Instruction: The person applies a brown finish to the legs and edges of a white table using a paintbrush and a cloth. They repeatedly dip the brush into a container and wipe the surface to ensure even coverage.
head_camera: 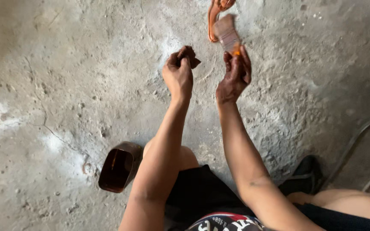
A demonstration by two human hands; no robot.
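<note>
Looking down through the head camera, I see the rough grey concrete floor (65,64) filling almost the whole view, cracked, pitted and streaked with pale dusty patches. The person sits low over it, with 2 bare forearms reaching forward, black shorts and a bare knee at the bottom of the view, and a black shoe (305,175) to the right.

Next in size is the dark brown rectangular container (118,167) standing on the floor just left of the knee, open at the top and holding a dark reddish-brown liquid. At the top edge lies an orange-brown curved piece (214,19), only partly in view, so I cannot tell what it is. A grey hose or cable (356,141) curves along the right edge.

The right hand (235,75), stained dark, has its grip closed around the lower end of a flat paintbrush with pale bristles and an orange band (228,35), bristles pointing up and away, just beside the curved piece. The left hand (179,72) has its grip pinched tight on a small crumpled dark brown rag (189,56), held above the floor.

My worries from here: the open container sits close to the knee and left elbow, and a careless shift could tip it and spill the liquid. The wet, stained fingers could also let the brush slip.
</note>
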